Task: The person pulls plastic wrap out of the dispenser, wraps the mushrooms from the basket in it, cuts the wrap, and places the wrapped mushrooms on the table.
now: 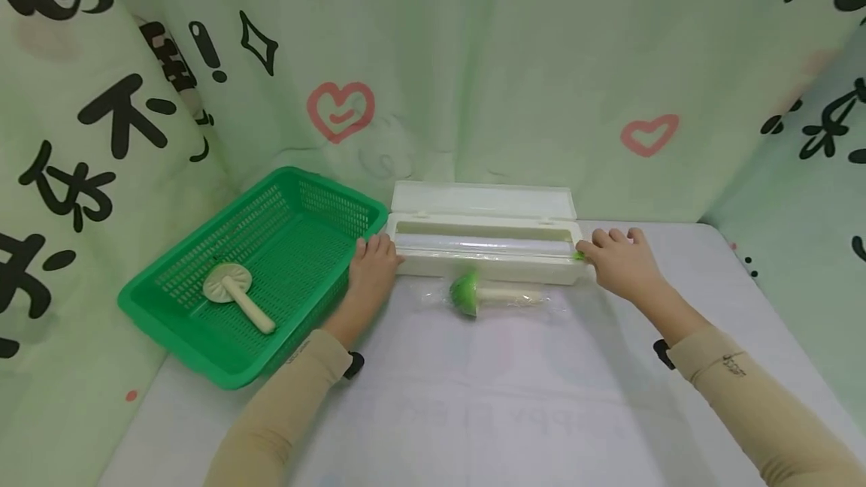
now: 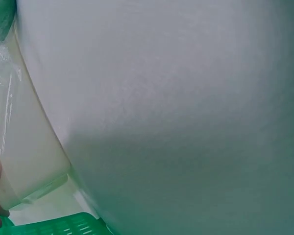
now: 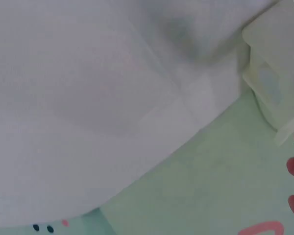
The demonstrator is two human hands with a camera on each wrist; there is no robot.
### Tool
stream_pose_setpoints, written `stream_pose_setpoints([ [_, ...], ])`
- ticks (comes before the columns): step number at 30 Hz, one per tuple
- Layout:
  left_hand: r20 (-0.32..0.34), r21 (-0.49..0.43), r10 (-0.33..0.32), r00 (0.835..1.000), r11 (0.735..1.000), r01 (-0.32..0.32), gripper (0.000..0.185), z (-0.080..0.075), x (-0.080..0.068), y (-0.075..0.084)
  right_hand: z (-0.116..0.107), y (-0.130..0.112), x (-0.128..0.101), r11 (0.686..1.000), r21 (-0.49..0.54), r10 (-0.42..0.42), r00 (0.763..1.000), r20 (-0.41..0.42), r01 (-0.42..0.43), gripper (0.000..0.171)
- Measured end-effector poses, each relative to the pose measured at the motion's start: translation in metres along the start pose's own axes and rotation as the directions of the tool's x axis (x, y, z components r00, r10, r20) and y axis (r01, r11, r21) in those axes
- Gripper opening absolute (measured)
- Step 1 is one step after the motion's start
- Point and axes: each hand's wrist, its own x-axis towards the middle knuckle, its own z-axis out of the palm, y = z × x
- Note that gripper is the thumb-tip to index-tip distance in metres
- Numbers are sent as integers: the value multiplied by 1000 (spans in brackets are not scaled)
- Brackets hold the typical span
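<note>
Hands are resting at both ends of the cling-film box (image 1: 483, 246): your left hand (image 1: 372, 265) is lying with relaxed fingers against its left end, beside the green basket (image 1: 250, 276), and your right hand (image 1: 619, 261) is touching the right end, fingertips at the small green slider (image 1: 579, 255). The lid is standing open at the back of the surface (image 1: 473, 397). A green-capped toy mushroom (image 1: 490, 294) is lying under film just in front of the box; a pale one (image 1: 237, 293) is sitting in the basket. You seem to be cutting the film; that calls for steadying the box while sliding the cutter across. Both forearms are reaching forward, palms down.
</note>
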Motion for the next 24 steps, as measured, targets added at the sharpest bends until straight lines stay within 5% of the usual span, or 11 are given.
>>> stream_pose_setpoints([
  [9, -11, -14, -7, 1000, 1000, 7, 35, 0, -3, 0, 9, 3, -11, 991, 127, 60, 994, -90, -49, 20],
  [16, 9, -11, -18, 1000, 1000, 18, 34, -2, -3, -1, 2, -7, -6, 940, 327, 136, 988, -79, -103, 23],
  [20, 43, -22, -14, 999, 1000, 15, 33, -5, -4, 0, 7, -16, 2, 919, 393, 124, 972, -198, -37, 23],
  [24, 64, -37, -13, 998, 999, 15, 33, -6, -5, 1, 17, -24, 7, 924, 382, 113, 930, -350, 32, 16],
])
